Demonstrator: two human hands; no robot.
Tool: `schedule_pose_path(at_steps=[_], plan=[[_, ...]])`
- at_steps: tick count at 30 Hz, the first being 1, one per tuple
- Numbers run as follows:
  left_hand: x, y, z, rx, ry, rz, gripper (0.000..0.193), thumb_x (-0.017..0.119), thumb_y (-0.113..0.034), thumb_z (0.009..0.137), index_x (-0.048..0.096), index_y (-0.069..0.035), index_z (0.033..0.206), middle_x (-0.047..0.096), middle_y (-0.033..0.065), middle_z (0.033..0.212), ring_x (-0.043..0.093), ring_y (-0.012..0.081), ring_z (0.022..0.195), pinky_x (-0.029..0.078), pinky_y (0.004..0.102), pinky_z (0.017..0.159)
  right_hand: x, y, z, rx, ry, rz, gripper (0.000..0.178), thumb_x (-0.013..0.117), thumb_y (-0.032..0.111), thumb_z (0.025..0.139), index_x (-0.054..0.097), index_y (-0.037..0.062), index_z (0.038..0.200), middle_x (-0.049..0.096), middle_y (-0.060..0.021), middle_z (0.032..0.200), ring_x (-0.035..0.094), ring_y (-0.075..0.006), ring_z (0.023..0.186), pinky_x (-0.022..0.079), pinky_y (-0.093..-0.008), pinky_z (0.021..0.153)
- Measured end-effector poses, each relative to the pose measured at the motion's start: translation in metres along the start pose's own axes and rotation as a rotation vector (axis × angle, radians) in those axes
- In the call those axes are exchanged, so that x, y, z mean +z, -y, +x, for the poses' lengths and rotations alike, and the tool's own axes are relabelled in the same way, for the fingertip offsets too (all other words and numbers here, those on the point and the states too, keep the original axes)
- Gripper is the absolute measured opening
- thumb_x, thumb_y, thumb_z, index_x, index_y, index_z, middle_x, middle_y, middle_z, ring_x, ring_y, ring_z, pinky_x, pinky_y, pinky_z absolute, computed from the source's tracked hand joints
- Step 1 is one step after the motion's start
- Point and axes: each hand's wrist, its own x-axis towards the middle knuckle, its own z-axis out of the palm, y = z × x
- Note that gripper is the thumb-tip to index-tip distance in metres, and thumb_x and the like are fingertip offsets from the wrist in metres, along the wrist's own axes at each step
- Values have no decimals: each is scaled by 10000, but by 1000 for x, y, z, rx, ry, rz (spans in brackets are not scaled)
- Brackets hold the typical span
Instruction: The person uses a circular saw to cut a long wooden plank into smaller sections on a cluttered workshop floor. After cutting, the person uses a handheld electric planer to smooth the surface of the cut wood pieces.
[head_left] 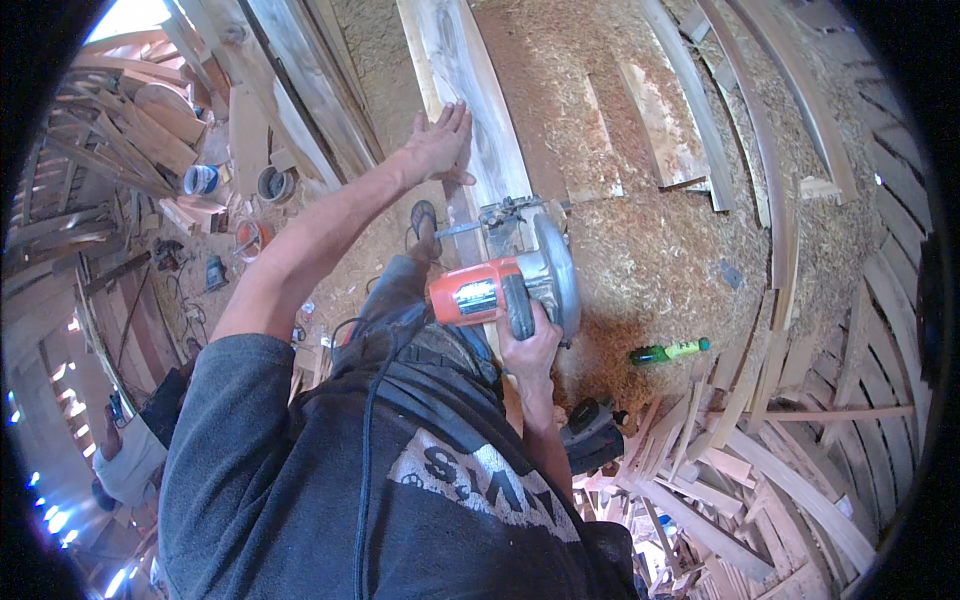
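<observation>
A long pale wooden board [490,120] runs away from me at the top middle. My left hand [443,147] lies on its left side, fingers stretched out and partly spread, holding nothing. An orange and grey circular saw [470,291] rests at the board's near end. My right hand [530,345] is wrapped round the saw's dark rear handle. The metal blade guard [562,270] faces right and hides the blade, so I cannot tell whether it turns. My foot in a sandal [424,218] is on the ground, left of the board.
Sawdust and shavings cover the ground. A green bottle [668,352] lies at right, near stacked planks [740,490]. Long boards [765,140] lie at far right. At left stand buckets [275,184] and scrap wood. A dark cord [366,460] hangs over my shirt. Another person [130,465] is at lower left.
</observation>
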Motion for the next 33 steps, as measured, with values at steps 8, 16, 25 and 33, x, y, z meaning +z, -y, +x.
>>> schedule_pose_path(at_steps=[8,16,25,33], plan=[[0,-1,-6,11,-64,-4,1402,881,-636,648,154,68,1618,98,256,1724,127,379,1607,196,739,1202,6,5,15,-33,-13,-42,170,781,167,888,699,26,939,710,-150,729,733,-288,641,532,-390,605],[-7,-2,-8,16,-43,-44,1340,869,-597,691,164,57,1623,97,257,1723,124,375,1607,185,735,1214,9,11,28,19,32,-30,235,764,226,875,651,53,987,686,-208,764,692,-449,705,538,-514,640],[-9,5,0,31,-16,-25,1144,769,-574,827,214,40,1617,162,247,1713,205,386,1586,221,735,1201,17,13,43,23,32,-33,239,764,228,876,648,48,983,689,-208,759,694,-444,701,538,-513,641],[4,27,22,114,-52,22,890,689,-415,869,348,30,1560,329,261,1645,385,397,1506,325,650,1182,21,22,60,-2,27,12,236,767,204,864,641,35,968,687,-213,733,698,-442,670,551,-495,624]])
